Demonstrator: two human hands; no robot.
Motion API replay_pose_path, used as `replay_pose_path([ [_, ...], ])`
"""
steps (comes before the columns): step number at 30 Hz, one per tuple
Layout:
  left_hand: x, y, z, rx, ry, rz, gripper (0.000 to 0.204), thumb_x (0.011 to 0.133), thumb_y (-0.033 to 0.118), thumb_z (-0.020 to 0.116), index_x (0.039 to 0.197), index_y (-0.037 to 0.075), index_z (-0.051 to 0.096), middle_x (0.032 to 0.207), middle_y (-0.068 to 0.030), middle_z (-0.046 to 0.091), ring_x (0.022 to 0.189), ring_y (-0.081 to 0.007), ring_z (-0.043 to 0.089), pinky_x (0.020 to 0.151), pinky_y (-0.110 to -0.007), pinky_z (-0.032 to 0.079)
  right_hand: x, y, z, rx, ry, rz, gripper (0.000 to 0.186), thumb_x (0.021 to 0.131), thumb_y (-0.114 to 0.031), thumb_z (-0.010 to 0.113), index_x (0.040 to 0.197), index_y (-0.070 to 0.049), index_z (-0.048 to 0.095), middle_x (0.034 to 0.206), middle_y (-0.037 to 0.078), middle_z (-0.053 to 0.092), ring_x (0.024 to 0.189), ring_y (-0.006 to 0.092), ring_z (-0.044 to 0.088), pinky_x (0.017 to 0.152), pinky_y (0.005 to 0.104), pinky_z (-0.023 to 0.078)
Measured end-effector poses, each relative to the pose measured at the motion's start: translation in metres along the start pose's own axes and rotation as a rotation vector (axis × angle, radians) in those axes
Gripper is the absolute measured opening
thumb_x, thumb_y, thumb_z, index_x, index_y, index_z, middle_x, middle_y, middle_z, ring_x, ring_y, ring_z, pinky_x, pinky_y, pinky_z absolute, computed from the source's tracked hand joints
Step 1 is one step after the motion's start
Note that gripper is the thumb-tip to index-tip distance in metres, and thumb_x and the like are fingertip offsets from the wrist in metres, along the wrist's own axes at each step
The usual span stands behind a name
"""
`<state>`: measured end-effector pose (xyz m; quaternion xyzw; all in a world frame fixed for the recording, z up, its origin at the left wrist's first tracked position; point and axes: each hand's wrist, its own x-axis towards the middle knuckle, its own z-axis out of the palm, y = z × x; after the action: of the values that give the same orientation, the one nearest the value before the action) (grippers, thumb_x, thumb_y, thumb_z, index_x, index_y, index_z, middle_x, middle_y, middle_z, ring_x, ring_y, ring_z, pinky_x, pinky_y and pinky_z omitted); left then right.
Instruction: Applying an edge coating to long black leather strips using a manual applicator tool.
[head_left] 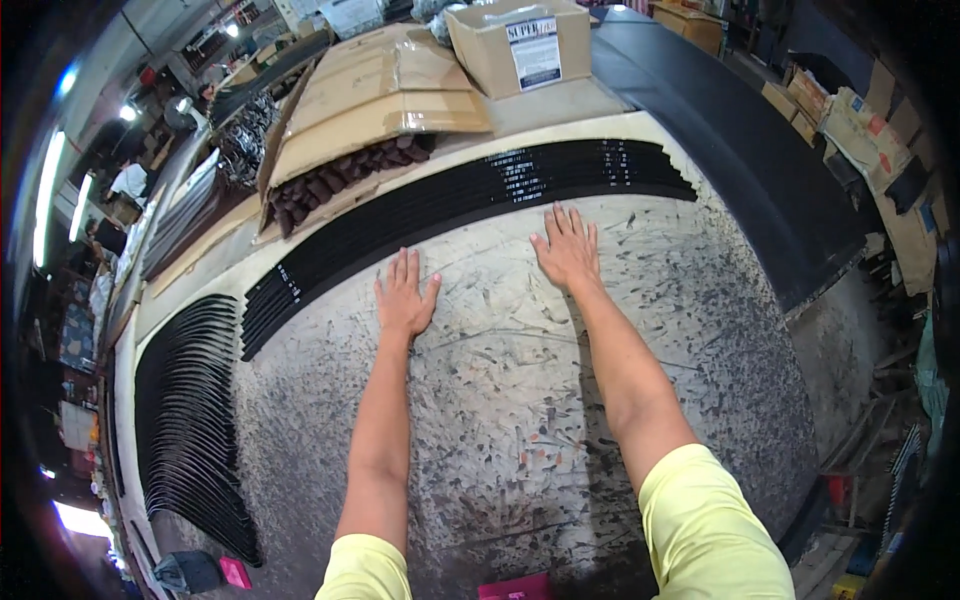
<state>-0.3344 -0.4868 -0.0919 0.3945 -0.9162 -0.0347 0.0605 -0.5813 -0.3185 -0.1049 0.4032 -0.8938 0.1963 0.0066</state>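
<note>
Long black strips [430,205] lie side by side in a wide band across the worn, stained tabletop [500,400]; white print shows on some of them. My left hand [405,300] rests palm down, its fingers outstretched towards the band's near edge. Farther right, my right hand [570,255] also lies flat with fingers apart, its fingertips at that same edge. Whether the fingertips touch the strips I cannot tell. Neither hand holds anything. To the left, a dense row of thin, glossy black strips [195,420] runs down the table's side.
Beyond the band, flattened cardboard [380,80] covers a bundle of dark brown pieces [345,180]. A cardboard box [525,50] stands beside it. A black sheet [720,140] drapes the right side. Near the front edge are pink objects [515,587] and a dark cloth-like bundle [187,572].
</note>
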Motion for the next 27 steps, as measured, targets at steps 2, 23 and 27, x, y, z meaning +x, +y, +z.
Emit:
replay_pose_path([
  [2,-0.005,0.005,0.0,0.003,-0.002,0.016,0.074,0.099,0.06,0.032,0.157,0.015,0.025,0.164,-0.0072,0.019,0.15,-0.0277,0.019,0.12,-0.054,0.014,-0.019,0.003,-0.006,0.007,-0.003,0.016,0.067,0.099,-0.05,0.039,0.151,-0.009,0.037,0.163,0.009,0.024,0.15,0.0276,0.019,0.121,0.0532,0.011],
  [23,-0.649,-0.049,-0.126,-0.226,-0.127,-0.134,0.035,0.095,0.026,0.056,0.123,0.006,0.065,0.137,-0.0193,0.055,0.129,-0.0365,0.05,0.111,-0.058,0.03,-0.621,0.031,-0.214,0.433,-0.277,-0.126,0.025,0.089,-0.019,0.063,0.107,-0.004,0.07,0.107,0.014,0.068,0.1,0.0337,0.063,0.093,0.0494,0.045],
  [27,-0.726,-0.089,-0.149,-0.339,-0.2,-0.206,0.026,0.091,0.027,0.062,0.098,0.004,0.071,0.104,-0.0163,0.067,0.101,-0.0358,0.061,0.09,-0.047,0.047,-0.701,0.013,-0.221,0.37,-0.46,-0.008,0.02,0.087,-0.023,0.066,0.083,-0.006,0.075,0.087,0.01,0.069,0.092,0.0317,0.063,0.087,0.0457,0.046],
])
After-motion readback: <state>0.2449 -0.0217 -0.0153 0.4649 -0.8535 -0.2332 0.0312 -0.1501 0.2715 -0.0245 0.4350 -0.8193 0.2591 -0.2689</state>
